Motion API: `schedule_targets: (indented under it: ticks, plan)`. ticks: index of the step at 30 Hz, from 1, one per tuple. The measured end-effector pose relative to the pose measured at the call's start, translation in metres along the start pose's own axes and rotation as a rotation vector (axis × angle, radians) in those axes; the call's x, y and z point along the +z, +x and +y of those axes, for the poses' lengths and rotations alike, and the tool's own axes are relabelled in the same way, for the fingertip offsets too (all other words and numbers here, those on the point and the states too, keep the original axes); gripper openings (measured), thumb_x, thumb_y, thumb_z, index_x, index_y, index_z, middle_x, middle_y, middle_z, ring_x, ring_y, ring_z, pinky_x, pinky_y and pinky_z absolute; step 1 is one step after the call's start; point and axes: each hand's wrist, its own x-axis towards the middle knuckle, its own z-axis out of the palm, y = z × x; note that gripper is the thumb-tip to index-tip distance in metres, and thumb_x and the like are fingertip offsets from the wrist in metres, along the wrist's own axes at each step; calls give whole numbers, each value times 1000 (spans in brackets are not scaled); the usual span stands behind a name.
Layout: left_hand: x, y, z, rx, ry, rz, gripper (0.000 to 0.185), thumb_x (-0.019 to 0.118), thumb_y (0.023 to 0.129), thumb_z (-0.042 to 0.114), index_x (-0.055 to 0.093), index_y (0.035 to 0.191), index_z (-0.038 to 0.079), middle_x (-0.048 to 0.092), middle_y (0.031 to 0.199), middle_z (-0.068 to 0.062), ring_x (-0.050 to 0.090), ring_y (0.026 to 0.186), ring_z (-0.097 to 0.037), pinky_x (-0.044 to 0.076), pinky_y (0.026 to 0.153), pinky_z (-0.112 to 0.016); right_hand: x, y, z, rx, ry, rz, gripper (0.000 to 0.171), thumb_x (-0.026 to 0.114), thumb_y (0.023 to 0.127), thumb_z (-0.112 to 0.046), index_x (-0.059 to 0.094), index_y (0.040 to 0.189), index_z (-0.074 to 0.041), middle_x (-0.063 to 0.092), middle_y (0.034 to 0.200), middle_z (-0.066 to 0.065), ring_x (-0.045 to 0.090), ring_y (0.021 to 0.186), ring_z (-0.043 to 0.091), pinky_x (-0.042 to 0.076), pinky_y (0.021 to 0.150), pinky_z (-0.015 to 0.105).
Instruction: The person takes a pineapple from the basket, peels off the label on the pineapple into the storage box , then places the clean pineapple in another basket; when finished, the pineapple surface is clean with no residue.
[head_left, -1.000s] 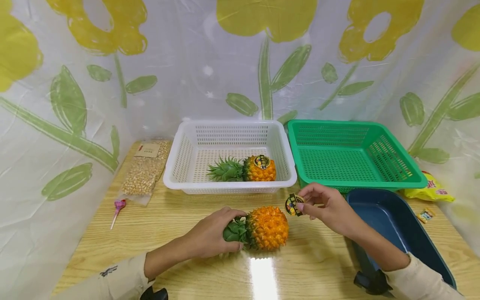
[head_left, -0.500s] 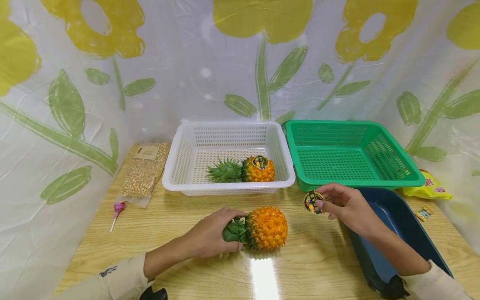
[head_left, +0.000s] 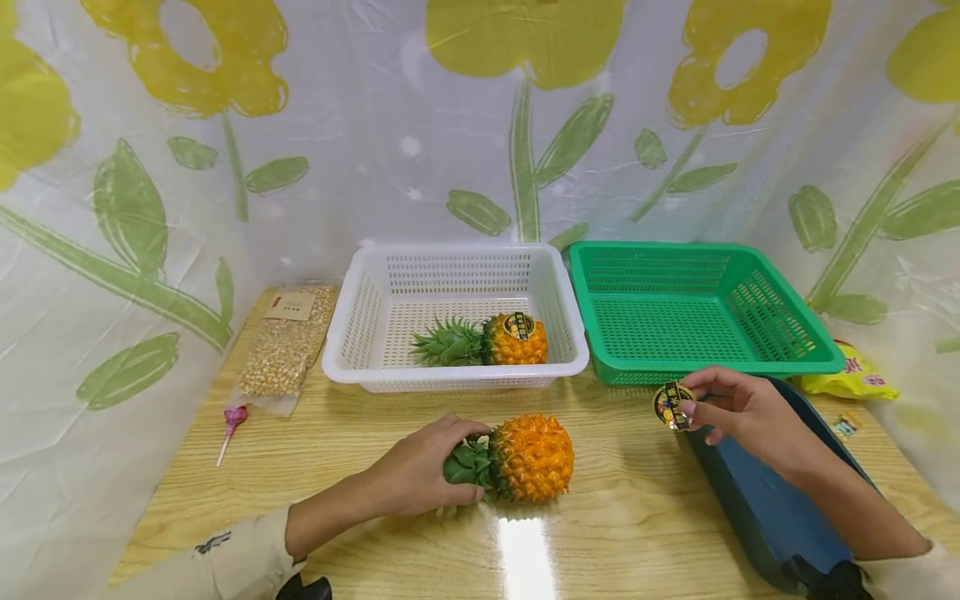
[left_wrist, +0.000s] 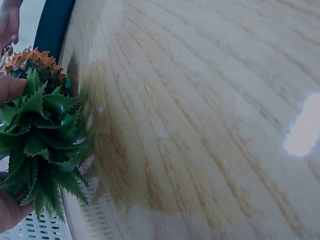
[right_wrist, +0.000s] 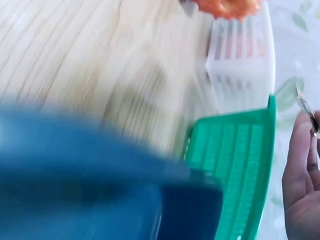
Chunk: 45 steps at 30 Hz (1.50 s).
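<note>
An orange pineapple (head_left: 534, 458) with green leaves lies on its side on the table. My left hand (head_left: 427, 467) grips it by its leafy crown (left_wrist: 42, 135), thumb and fingers on opposite sides of the leaves. No sticker shows on the upper side of this fruit. Between thumb and fingers, my right hand (head_left: 750, 417) pinches a round black-and-gold sticker (head_left: 673, 406). That hand is above the far end of a dark blue tray (head_left: 772, 492), just in front of the green basket. In the right wrist view the sticker (right_wrist: 306, 107) is seen almost edge-on.
A white basket (head_left: 457, 375) at the back holds a second pineapple (head_left: 517, 339) bearing a similar sticker. Beside it stands a green basket (head_left: 712, 367). A bag of corn kernels (head_left: 288, 342) and a lollipop (head_left: 234, 417) lie left. A yellow packet (head_left: 855, 375) and small wrapped candy (head_left: 846, 425) lie right.
My right hand has moved right with the sticker, away from the pineapple and over the blue tray. The left hand keeps its grip on the crown, and the pineapple stays in place.
</note>
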Motion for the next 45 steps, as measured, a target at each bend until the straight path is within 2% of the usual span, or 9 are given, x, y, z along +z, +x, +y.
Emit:
schedule_targets:
  ticks: [9,15,26,30,37,45]
  plan:
    - [-2,1,1,0,4,-9,73,81,81,42,51,145,23,57,130,0,59,109,-17,53,85,-41,-36,-5,30,89,41,-52,21,58,102,-13,61,123,-14,71,100,-9,69,87,15,59,66,37]
    - [-4,1,0,-1,-3,-21,72,80,82,42,51,145,23,56,131,0,59,114,-19,53,88,-44,-57,-3,50,194,75,-97,18,55,104,-16,61,119,-24,70,100,-11,67,89,13,59,71,37]
    - [-3,0,1,-6,0,-23,72,80,83,41,50,146,24,55,131,2,58,114,-18,53,88,-42,-77,3,73,287,92,-235,16,52,105,-19,60,116,-28,69,97,-8,66,89,13,57,76,35]
    - [-3,0,2,-4,-3,-31,72,80,83,41,50,146,24,55,132,1,58,116,-19,53,90,-45,-76,5,75,325,80,-273,15,53,105,-20,59,119,-21,70,100,-6,67,91,14,58,78,36]
    - [-4,2,1,6,-4,-32,72,80,83,41,50,146,23,55,133,0,58,119,-22,53,93,-47,-66,12,78,337,14,-310,37,54,104,-21,49,129,5,70,101,6,68,91,16,57,76,38]
    - [-4,2,2,8,-5,-31,72,80,83,40,50,146,23,56,134,0,58,120,-23,52,95,-49,-64,15,86,390,-48,-276,46,58,102,-22,47,133,11,69,108,10,67,97,19,59,81,40]
